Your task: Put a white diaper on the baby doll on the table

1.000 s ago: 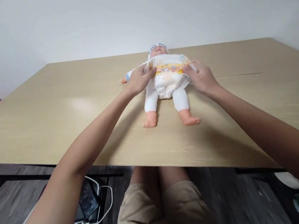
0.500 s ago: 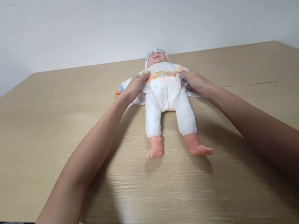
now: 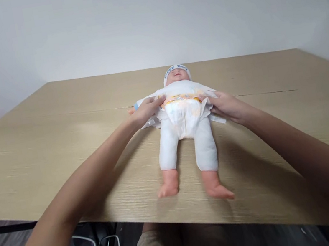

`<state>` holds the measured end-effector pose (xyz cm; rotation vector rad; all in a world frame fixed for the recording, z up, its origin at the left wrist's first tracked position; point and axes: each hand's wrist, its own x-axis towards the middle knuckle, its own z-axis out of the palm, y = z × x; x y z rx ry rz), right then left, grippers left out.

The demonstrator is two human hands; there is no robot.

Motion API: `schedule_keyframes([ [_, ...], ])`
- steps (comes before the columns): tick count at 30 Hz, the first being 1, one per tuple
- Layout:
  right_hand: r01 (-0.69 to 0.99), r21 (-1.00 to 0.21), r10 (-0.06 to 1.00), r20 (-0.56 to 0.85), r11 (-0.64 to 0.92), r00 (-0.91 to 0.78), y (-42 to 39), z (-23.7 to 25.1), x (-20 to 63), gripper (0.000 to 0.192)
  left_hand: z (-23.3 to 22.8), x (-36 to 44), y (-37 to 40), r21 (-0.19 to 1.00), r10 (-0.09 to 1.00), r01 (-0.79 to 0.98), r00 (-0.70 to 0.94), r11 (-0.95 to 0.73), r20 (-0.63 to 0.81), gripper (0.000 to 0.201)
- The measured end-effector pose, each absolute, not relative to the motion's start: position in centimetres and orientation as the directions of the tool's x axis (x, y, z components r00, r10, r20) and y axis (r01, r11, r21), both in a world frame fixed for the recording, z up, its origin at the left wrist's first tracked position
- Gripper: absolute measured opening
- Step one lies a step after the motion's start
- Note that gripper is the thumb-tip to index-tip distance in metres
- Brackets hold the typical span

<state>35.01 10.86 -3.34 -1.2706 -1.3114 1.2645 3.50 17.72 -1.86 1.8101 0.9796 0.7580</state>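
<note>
L hand & R hand curled, gripping diaper sides on doll, table.

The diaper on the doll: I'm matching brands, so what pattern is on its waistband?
The diaper is white with an orange-yellow printed waistband, seen in the head view.

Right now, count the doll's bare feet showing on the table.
2: the doll's left-side foot and right-side foot, both lying near the table's front edge. None seems hidden.

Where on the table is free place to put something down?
The table is bare left of the left hand, and right of the right hand. Crowded at the middle: the doll, both hands on its diaper.
</note>
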Motion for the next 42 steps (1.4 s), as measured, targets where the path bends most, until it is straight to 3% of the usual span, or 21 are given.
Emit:
schedule_keyframes([
  [2,0.105,-0.994,0.999,-0.039,-0.036,-0.028,10.2,-3.5,35.6,0.057,-1.6,3.3,17.3,0.919,0.898,0.319,0.434,-0.232,0.076,0.066],
  [6,0.221,-0.975,0.994,0.028,0.004,0.102,8.9,-4.7,37.4,0.070,-1.3,3.5,17.1,0.920,0.964,0.358,0.258,-0.158,0.066,0.035],
  [9,0.410,-0.911,0.972,0.141,0.053,0.188,7.4,-5.9,39.0,0.067,-0.7,4.3,16.5,0.876,0.969,0.424,0.180,-0.230,0.168,0.024],
  [11,0.576,-0.817,0.955,0.191,0.026,0.227,6.3,-6.4,39.8,0.056,0.1,5.2,15.8,0.784,0.929,0.500,0.170,-0.368,0.327,0.020],
  [14,0.738,-0.674,0.949,0.210,-0.034,0.236,5.2,-6.8,40.2,0.042,1.5,7.4,14.4,0.556,0.800,0.600,0.273,-0.575,0.534,0.016],
  [18,0.800,-0.594,0.949,0.198,-0.083,0.245,5.0,-6.8,40.0,0.040,2.5,11.1,12.9,0.337,0.705,0.642,0.484,-0.688,0.518,0.025],
  [25,0.824,-0.562,0.963,0.178,-0.071,0.204,5.6,-7.3,40.2,0.045,1.7,13.6,12.4,0.152,0.664,0.668,0.635,-0.729,0.395,0.047],
  [30,0.852,-0.516,0.970,0.154,-0.082,0.187,5.6,-7.3,40.5,0.047,0.9,13.3,12.6,0.132,0.668,0.679,0.635,-0.722,0.389,0.062],
  [37,0.835,-0.546,0.971,0.153,-0.069,0.181,5.2,-6.9,40.7,0.055,0.8,13.5,12.3,0.158,0.687,0.688,0.619,-0.708,0.380,0.062],
  [42,0.854,-0.492,0.971,0.058,-0.172,0.230,5.1,-6.1,40.2,0.052,0.8,13.6,12.4,0.153,0.684,0.687,0.623,-0.711,0.380,0.064],
])
